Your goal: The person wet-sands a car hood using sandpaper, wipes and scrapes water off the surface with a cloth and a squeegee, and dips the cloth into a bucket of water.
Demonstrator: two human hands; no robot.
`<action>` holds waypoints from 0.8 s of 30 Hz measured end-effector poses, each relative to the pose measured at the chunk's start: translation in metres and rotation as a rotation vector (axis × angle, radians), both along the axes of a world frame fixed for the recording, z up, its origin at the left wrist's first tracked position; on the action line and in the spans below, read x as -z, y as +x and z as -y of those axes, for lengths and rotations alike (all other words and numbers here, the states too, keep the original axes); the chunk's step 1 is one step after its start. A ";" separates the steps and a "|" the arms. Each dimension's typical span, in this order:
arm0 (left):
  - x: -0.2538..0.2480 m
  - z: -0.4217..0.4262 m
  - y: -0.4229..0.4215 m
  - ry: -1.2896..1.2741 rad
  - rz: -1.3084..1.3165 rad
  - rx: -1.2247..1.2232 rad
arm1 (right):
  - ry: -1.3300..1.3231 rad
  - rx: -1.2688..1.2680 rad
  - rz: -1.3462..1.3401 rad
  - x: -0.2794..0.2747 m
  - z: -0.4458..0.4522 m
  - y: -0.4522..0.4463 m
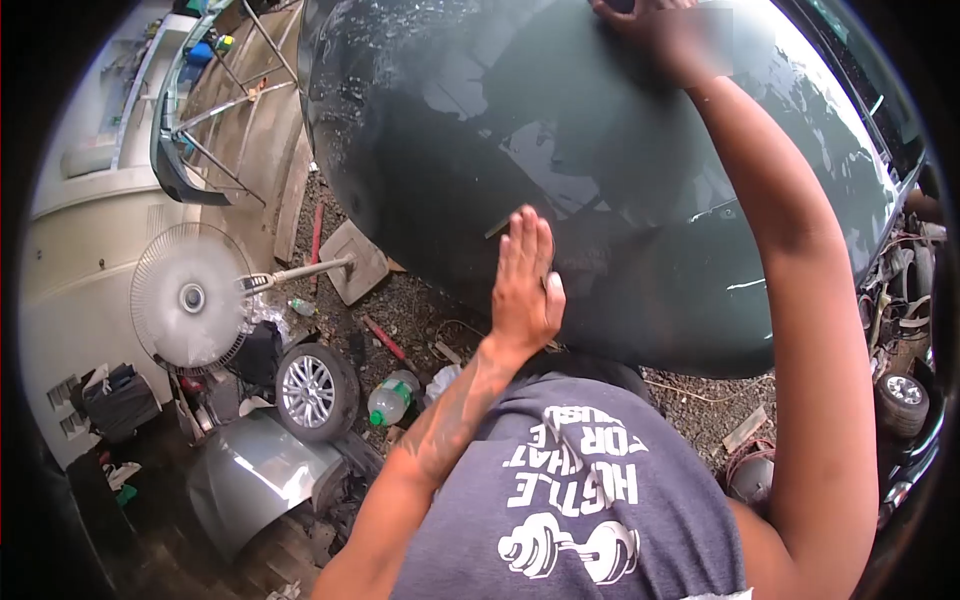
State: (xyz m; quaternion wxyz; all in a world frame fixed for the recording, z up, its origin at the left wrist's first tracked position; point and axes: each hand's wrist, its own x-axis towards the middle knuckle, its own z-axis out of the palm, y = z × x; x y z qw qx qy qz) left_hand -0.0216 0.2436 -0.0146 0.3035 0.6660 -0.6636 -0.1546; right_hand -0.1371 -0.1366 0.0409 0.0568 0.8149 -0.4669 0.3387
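Observation:
A large dark green car hood (450, 180) fills the upper middle of the head view, shiny and wet-looking with water streaks at its far left. My left hand (527, 285) lies near the hood's front edge, fingers stretched out flat and side by side, holding nothing. Higher up, at the top edge of the view, my right hand (665, 35) presses on the hood with its fingers bent. Something small and dark (618, 5) shows by its thumb, cut off by the frame and too unclear to name. Blur covers part of that hand.
A round fan (190, 297) stands at the left on a square base (350, 262). Below it are a wheel (317, 392), a green-capped plastic bottle (392, 398) and a silver car panel (255, 480). A loose bumper (170, 120) leans at upper left. Gravel (700, 400) surrounds the hood.

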 end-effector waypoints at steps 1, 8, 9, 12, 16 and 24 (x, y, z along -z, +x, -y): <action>0.002 0.008 0.005 -0.009 0.003 0.036 | -0.016 -0.012 0.001 -0.002 -0.002 -0.001; -0.004 0.003 0.036 0.089 0.040 0.258 | 0.007 -0.021 0.010 -0.001 -0.003 -0.003; -0.015 -0.012 0.035 0.137 0.061 0.282 | -0.003 -0.030 0.013 0.001 0.001 -0.002; -0.014 0.033 0.039 0.082 0.109 0.337 | 0.012 -0.046 0.068 0.007 0.004 -0.001; -0.017 0.057 0.026 0.012 0.090 0.284 | -0.018 -0.011 0.030 0.005 -0.001 -0.002; -0.015 0.093 0.017 0.021 0.153 0.153 | 0.092 -0.042 0.064 0.000 -0.003 -0.003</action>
